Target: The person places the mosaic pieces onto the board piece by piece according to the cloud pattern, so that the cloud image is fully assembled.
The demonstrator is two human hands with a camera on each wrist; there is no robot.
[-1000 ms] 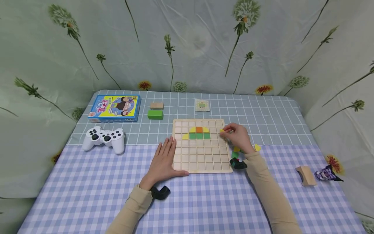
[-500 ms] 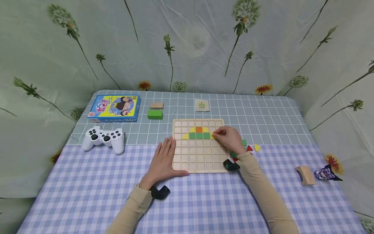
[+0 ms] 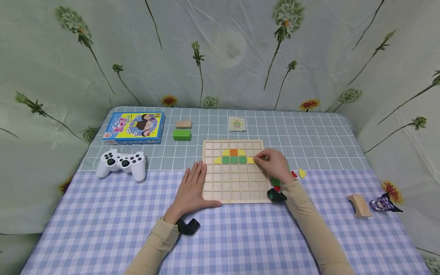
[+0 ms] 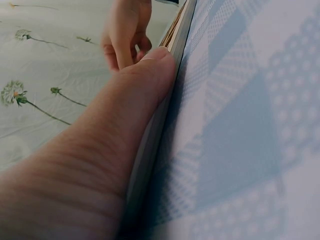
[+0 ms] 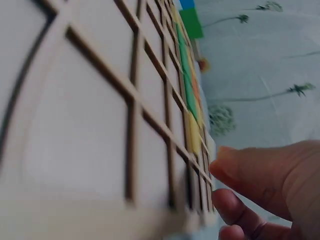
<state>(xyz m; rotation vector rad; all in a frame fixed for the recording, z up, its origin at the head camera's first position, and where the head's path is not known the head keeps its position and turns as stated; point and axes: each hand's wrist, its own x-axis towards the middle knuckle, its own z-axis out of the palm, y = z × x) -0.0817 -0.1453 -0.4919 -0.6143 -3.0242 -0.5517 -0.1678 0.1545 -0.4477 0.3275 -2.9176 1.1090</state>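
A wooden grid board (image 3: 236,185) lies on the table, with an orange square (image 3: 233,152), several green squares (image 3: 233,160) and curved yellow pieces in its upper cells. My left hand (image 3: 192,189) rests with straight fingers along the board's left edge, its thumb (image 4: 150,75) at the near edge. Over the board's right side is my right hand (image 3: 274,165), fingertips just right of a yellow piece (image 3: 251,160) sitting in a cell. In the right wrist view, thumb (image 5: 235,165) and fingers stand apart from that yellow piece (image 5: 194,134), with nothing seen between them.
Right of the board lie a yellow piece (image 3: 302,173), red pieces (image 3: 277,188) and green pieces (image 3: 275,181), partly hidden by my right arm. A pattern card (image 3: 237,123), green block (image 3: 181,135), wooden block (image 3: 183,124), game box (image 3: 134,127), controller (image 3: 122,164), arch block (image 3: 359,206) and figurine (image 3: 384,204) surround it.
My right hand brought a yellow piece leftward from the board's right edge into the cell beside the green row, then let go and drew slightly right. My left hand stayed put.
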